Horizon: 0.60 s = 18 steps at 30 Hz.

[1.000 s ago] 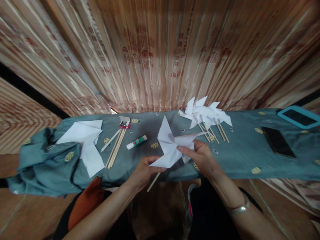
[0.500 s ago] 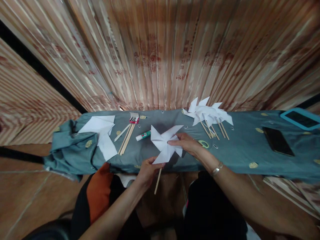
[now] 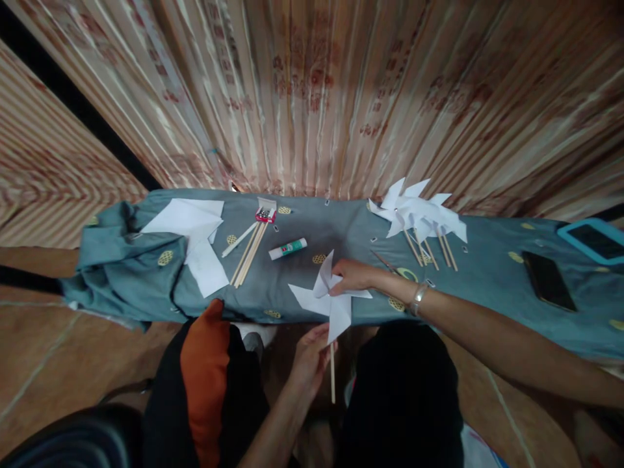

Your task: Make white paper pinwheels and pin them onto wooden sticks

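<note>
A white paper pinwheel [image 3: 340, 312] on a thin wooden stick [image 3: 333, 380] is held over the table's front edge. My left hand [image 3: 312, 354] is closed around the top of the stick, just below the lowest blade. At the pinwheel's centre, my right hand [image 3: 351, 276] is closed with its fingertips pressed onto the paper; whatever lies under them is hidden. A glue stick [image 3: 288, 249] lies a little behind the pinwheel. Scissors [image 3: 405, 273] with a green handle rest beyond my right forearm.
Several finished pinwheels [image 3: 426, 211] lie at the back right. Loose wooden sticks [image 3: 251, 255] and a small red box [image 3: 266, 213] of pins are left of centre, beside white paper pieces [image 3: 205, 260]. A dark phone [image 3: 548, 279] and a blue-framed device [image 3: 592, 240] lie far right.
The pinwheel has come down and slightly right, turning so its stick hangs nearly straight. My left hand has lowered with it, and my right hand stays at its centre. The view has shifted.
</note>
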{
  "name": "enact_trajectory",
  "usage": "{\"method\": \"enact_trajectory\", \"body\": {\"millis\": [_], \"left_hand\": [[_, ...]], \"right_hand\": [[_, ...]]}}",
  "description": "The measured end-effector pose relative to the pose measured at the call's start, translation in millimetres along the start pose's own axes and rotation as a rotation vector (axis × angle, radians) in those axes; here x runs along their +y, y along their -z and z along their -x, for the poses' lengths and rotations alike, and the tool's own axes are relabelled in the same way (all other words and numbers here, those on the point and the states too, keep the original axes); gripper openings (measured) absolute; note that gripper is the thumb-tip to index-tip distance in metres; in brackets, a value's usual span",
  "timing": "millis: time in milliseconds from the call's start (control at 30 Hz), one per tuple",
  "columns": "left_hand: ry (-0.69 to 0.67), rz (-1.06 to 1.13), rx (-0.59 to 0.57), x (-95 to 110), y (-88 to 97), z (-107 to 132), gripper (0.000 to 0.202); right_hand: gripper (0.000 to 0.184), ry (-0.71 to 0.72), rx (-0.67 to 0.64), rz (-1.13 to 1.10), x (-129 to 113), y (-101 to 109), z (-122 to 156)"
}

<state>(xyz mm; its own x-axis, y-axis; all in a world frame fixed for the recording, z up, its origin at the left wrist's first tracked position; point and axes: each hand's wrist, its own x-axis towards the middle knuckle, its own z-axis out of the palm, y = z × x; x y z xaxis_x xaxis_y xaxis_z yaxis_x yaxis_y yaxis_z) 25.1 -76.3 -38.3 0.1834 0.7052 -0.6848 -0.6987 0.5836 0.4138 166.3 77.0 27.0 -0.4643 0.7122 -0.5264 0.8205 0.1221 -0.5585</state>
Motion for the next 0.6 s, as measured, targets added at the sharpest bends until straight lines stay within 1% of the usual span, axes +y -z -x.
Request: {"method": "enact_trajectory", "body": {"millis": [167,300,467,600], "left_hand": [[0.034,0.011,0.002,-4,-2.8,-2,0.036],[0.064,0.038,0.008,-4,-5.5,1,0.038],[0.086,0.055,0.031,-3,-7.8,2,0.039],[0.097,0.048,0.042,-3,-9.3,1,0.038]], "right_hand": [[0.023,-0.015,-0.027,0.217,-4,7,-8],[0.026,-0.033,-0.081,0.316,-7,13,-13],[0.031,-0.034,-0.138,0.403,-10,17,-18],[0.03,-0.013,-0.159,0.4,-10,17,-20]]}}
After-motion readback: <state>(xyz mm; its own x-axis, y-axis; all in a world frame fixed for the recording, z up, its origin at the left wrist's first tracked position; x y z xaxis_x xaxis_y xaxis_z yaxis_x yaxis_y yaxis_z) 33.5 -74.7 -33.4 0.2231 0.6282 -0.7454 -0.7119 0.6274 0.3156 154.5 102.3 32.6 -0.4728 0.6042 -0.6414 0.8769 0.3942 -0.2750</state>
